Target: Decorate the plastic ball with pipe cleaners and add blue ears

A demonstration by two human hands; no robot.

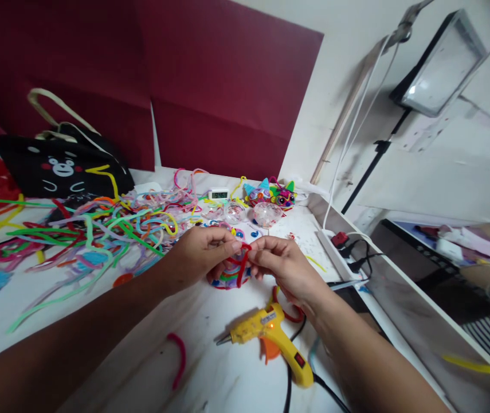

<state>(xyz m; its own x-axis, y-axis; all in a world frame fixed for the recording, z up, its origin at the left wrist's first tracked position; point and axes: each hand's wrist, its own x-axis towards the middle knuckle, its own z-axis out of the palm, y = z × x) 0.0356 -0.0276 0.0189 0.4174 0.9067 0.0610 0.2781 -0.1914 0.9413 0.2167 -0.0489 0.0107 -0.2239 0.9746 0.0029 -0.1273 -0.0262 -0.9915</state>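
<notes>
Both hands meet over a rounded, multicoloured craft piece [227, 277] that stands on the white table, its far side partly hidden by my fingers. A red pipe cleaner [243, 265] runs down across its front. My left hand [206, 252] pinches the upper end of this pipe cleaner between thumb and forefinger. From the other side, my right hand [277, 261] closes its thumb and fingers on the same red pipe cleaner. Just nearer to me lies a yellow hot glue gun [262, 327], nozzle pointing left, with a small light glowing on its body.
A tangle of coloured pipe cleaners [94, 241] spreads over the left side. Behind are a small digital clock [218, 194], clear bowls [267, 214] and finished-looking cat-eared figures [283, 196]. A power strip [343, 255] sits along the right edge; a pink piece [179, 361] lies in front.
</notes>
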